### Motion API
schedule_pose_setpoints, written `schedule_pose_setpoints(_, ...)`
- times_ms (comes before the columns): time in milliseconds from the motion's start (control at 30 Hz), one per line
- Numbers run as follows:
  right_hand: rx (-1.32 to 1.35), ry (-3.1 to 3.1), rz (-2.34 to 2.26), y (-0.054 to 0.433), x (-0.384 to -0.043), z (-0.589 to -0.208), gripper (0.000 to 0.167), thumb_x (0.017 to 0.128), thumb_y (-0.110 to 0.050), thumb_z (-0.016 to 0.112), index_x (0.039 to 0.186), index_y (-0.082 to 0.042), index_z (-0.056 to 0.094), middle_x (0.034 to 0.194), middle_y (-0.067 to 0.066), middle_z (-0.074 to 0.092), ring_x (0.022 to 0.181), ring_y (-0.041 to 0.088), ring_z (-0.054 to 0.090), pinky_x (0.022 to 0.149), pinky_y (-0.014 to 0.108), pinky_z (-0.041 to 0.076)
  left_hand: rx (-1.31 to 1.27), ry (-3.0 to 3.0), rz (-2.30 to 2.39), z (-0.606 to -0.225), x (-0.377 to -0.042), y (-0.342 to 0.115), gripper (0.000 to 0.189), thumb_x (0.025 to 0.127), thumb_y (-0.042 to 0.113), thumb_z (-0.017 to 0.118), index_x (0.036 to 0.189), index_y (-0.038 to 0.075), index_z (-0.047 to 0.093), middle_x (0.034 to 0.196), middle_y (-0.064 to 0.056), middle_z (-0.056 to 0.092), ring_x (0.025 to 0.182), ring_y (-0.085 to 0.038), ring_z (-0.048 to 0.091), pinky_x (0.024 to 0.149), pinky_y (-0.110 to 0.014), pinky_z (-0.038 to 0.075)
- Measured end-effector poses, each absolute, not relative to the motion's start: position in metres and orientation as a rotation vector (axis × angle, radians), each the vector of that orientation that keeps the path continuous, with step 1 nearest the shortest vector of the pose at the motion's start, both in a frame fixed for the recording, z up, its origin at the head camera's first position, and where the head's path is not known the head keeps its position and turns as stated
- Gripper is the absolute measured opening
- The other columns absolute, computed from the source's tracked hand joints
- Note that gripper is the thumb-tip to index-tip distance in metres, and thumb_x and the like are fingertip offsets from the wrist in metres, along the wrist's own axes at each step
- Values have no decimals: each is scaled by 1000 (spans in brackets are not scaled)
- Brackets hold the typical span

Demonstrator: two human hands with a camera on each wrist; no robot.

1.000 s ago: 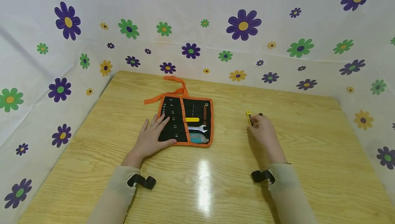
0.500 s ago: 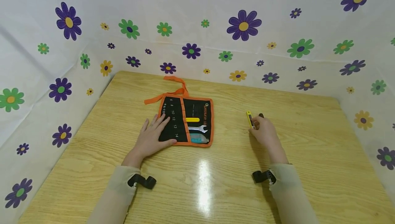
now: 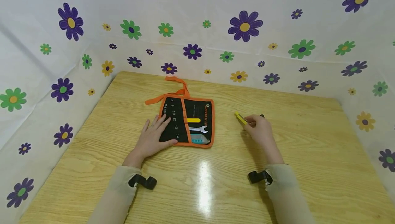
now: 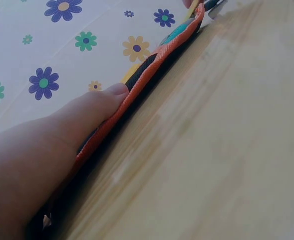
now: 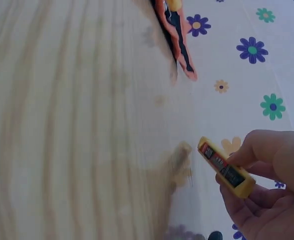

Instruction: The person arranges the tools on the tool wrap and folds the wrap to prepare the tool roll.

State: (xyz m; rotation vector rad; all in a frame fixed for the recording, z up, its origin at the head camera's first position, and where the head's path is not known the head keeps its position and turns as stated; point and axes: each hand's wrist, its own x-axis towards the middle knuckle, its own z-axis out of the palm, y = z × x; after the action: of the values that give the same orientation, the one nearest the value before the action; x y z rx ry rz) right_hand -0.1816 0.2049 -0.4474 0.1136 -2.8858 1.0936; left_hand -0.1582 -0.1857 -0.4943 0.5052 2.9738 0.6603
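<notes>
A black tool pouch [image 3: 197,107] with orange edging lies flat on the table in the head view. My left hand [image 3: 152,135] rests on its numbered pocket side, fingers spread; in the left wrist view the thumb [image 4: 89,107] lies along the orange edge. Out of the pockets stick a yellow handle [image 3: 193,120], an open-end wrench [image 3: 199,129] and a teal-grey tool [image 3: 199,139]. To the right, my right hand [image 3: 260,129] pinches a small yellow rectangular case [image 5: 225,167] with a dark label between thumb and fingers, above the table.
Orange ties [image 3: 177,88] trail from the pouch's far edge. A dark object [image 3: 262,116] shows just past my right hand, mostly hidden. Flower-printed cloth [image 3: 213,42] walls the table [image 3: 296,124] at the back and sides.
My right hand has moved the yellow case to the left, toward the pouch, and tilted it. My left hand has stayed on the pouch.
</notes>
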Motion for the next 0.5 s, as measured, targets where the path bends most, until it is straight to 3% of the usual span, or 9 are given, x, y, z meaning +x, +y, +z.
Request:
schedule_pose_setpoints(133, 128, -2823, 1126, 195, -184, -447, 23, 91, -5, 58, 109, 2, 69, 102, 19, 68, 88, 32, 63, 75, 44, 51, 502, 2978, 658, -494, -158, -186, 94, 81, 74, 50, 154, 20, 23, 159, -5, 15, 146, -26, 2, 114, -50, -5)
schedule_pose_setpoints(333, 131, -2699, 1277, 180, -186, -443, 19, 94, -12, 59, 105, -2, 71, 94, 13, 70, 79, 25, 65, 65, 32, 51, 514, 2983, 672, -496, -158, -186, 94, 82, 74, 50, 154, 21, 23, 158, -5, 16, 145, -27, 3, 114, -51, -4)
schedule_pose_setpoints(500, 183, -2597, 1530, 167, -191, -440, 21, 95, -15, 62, 104, 2, 69, 93, 16, 70, 81, 26, 69, 70, 35, 57, 519, 2981, 677, -495, -158, -186, 94, 82, 73, 51, 154, 20, 24, 158, -5, 16, 145, -27, 3, 114, -51, -4)
